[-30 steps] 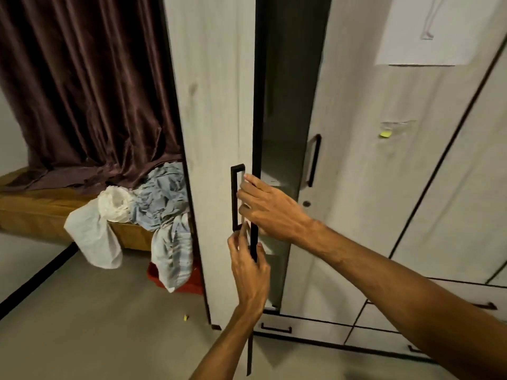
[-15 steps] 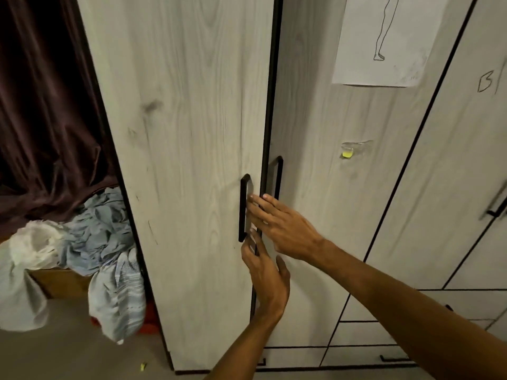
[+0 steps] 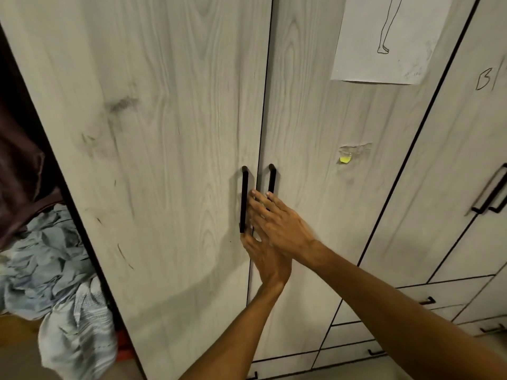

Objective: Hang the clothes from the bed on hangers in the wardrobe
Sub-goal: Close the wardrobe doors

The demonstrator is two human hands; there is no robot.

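The left hand (image 3: 263,259) lies flat, fingers straight, against the shut wardrobe doors (image 3: 178,133), its fingertips at the foot of the left black handle (image 3: 243,198). The right hand (image 3: 277,220) crosses just above it, its fingers also extended, with one fingertip at the right handle (image 3: 271,179). Well left of both hands lie crumpled pale-blue clothes (image 3: 46,264). Up to the right are a taped yellow scrap (image 3: 344,159), a paper sheet (image 3: 384,37) with a drawn leg, and a handwritten "B" (image 3: 483,79).

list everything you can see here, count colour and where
wardrobe doors: two, pale wood, centre, shut
door handles: two, black, beside the seam
paper sheet: one, white, upper right
yellow scrap: one, under tape, right door
clothes: one heap, pale blue and white, lower left
curtain: one, dark maroon, left edge
drawers: several, pale wood, lower right
left hand: one, flat on the seam
right hand: one, flat between the handles
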